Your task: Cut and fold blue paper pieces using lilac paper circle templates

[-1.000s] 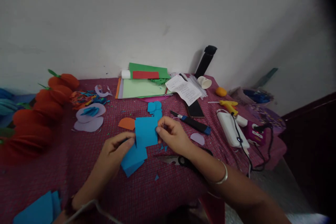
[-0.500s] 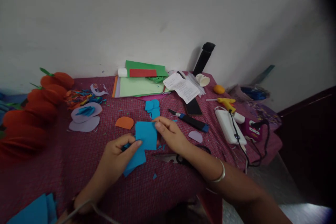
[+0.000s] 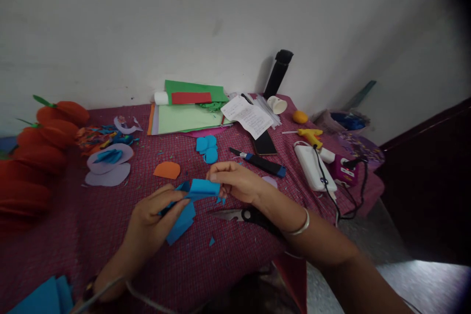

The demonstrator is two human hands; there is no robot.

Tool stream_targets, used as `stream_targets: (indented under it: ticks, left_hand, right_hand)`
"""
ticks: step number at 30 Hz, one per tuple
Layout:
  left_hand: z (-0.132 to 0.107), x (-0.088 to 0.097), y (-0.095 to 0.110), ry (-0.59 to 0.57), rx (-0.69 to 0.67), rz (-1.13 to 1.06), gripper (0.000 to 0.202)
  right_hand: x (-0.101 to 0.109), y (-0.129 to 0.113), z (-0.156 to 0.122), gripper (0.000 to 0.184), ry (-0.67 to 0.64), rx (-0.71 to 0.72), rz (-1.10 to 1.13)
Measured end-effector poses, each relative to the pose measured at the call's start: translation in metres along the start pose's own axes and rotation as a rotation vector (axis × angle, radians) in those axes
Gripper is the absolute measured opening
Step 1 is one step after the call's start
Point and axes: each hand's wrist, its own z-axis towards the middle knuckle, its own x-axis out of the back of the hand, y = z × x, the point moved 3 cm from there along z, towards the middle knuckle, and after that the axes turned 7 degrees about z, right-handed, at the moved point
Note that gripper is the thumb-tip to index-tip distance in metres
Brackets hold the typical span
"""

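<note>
Two risks stand out, in my judgement: the blue paper point(image 3: 203, 189), held bent above the tablecloth point(image 3: 235, 250), could crease crookedly if its edges slip out of line between the fingers, and the scissors point(image 3: 230, 214) lying just below could nick or snag the right forearm point(image 3: 283, 211) if it drops or sweeps left. Loose blue sheets point(image 3: 182, 228) under the left hand point(image 3: 150, 213) could also get dragged along (its wrist hangs low). That hand is nearly closed, thumb and fingers pinching the paper's left end. The right hand point(image 3: 239, 181) is half curled, thumb and forefinger gripping the upper right edge; how firmly, I cannot tell.
</note>
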Motion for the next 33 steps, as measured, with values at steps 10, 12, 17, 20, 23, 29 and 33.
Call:
stream_targets:
  ticks: [10, 12, 17, 20, 23, 29, 33]
  left_hand:
    - [-0.003, -0.004, -0.008, -0.013, 0.311, -0.073, 0.019]
    - [-0.003, -0.005, -0.007, -0.032, 0.340, -0.095, 0.020]
    - [0.000, -0.003, -0.001, -0.025, 0.346, -0.120, 0.022]
    - [0.000, -0.001, 0.000, -0.021, 0.355, -0.160, 0.022]
    - [0.001, -0.003, -0.001, -0.085, 0.338, -0.221, 0.020]
    - [0.005, -0.010, -0.005, -0.177, 0.176, -0.047, 0.011]
    - [0.005, -0.010, -0.009, 0.028, 0.155, 0.126, 0.045]
  right_hand:
    - [-0.011, -0.003, -0.003, 0.020, 0.038, 0.428, -0.281]
    - [-0.011, 0.002, 0.000, 0.023, 0.036, 0.409, -0.277]
    - [-0.012, 0.007, 0.004, 0.018, 0.066, 0.375, -0.255]
    - [-0.013, 0.005, 0.003, 0.015, 0.106, 0.399, -0.222]
    - [-0.012, 0.007, 0.003, 0.014, 0.140, 0.382, -0.194]
    - [-0.008, 0.011, 0.003, 0.010, 0.230, 0.452, -0.455]
    - [-0.010, 0.003, -0.003, 0.018, 0.281, 0.577, -0.706]
